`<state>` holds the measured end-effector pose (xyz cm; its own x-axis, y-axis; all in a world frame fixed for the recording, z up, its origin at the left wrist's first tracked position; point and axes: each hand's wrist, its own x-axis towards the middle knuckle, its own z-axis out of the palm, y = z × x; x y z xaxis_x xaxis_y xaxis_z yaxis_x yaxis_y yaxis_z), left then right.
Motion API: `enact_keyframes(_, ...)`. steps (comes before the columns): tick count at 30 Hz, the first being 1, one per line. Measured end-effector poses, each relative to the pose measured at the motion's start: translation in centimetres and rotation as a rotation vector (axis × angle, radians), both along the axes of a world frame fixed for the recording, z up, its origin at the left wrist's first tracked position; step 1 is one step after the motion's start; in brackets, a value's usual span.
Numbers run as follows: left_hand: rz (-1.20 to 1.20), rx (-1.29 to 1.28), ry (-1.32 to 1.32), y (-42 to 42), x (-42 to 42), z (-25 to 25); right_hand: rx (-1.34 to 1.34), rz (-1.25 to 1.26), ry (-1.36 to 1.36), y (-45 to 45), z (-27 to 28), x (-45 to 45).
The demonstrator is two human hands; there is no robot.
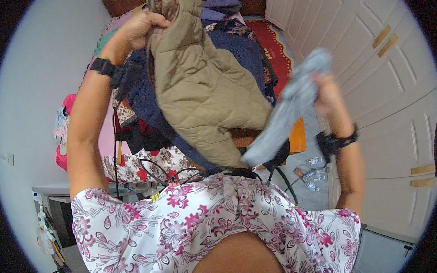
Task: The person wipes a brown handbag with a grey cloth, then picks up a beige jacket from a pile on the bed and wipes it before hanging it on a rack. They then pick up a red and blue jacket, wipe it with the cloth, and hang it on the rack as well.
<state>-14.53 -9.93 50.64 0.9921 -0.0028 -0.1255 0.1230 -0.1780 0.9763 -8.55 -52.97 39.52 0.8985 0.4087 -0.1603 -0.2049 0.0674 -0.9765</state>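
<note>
My left hand [144, 29] grips an olive-tan quilted jacket [209, 88] by its upper edge and holds it up, so that it hangs across the middle of the view. In my right hand [328, 92] is a light blue-grey cloth [287, 106], blurred by motion, drooping towards my waist. Its lower end comes close to the jacket's bottom; whether the two touch I cannot tell. Behind the jacket, dark navy garments [236, 53] lie on the bed, partly hidden by it.
Folded purple-blue clothes [220, 8] are stacked at the bed's far end. A red rug [280, 62] runs along the bed's right side. White wardrobe doors [368, 59] line the right. Small clear bottles [313, 173] lie on the floor. A floral bedsheet [155, 163] hangs near me.
</note>
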Motion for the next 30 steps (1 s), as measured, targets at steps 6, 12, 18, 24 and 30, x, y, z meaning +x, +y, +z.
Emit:
enact_keyframes(6, 0.039, -0.023, -0.167, -2.2, -3.3, 4.1, 0.172, -1.078, -1.201, -12.2, 13.7, 4.7)
enact_keyframes(12, 0.069, -0.01, -0.206, -2.9, -3.0, 4.3, -0.468, -0.755, -1.462, 4.7, 7.8, 6.0)
enact_keyframes(18, 0.188, 0.426, -0.322, -0.1, -3.8, 5.4, -1.036, 1.055, -0.778, 14.1, -17.1, -0.4)
enact_keyframes(24, 0.243, 0.491, -0.257, 1.8, -5.1, 7.2, -0.658, 0.462, -0.757, 5.8, -11.5, 5.5)
enact_keyframes(30, 0.123, 0.503, -0.215, 2.3, -4.7, 7.2, -0.494, -0.931, -1.151, -10.8, 7.8, 8.2)
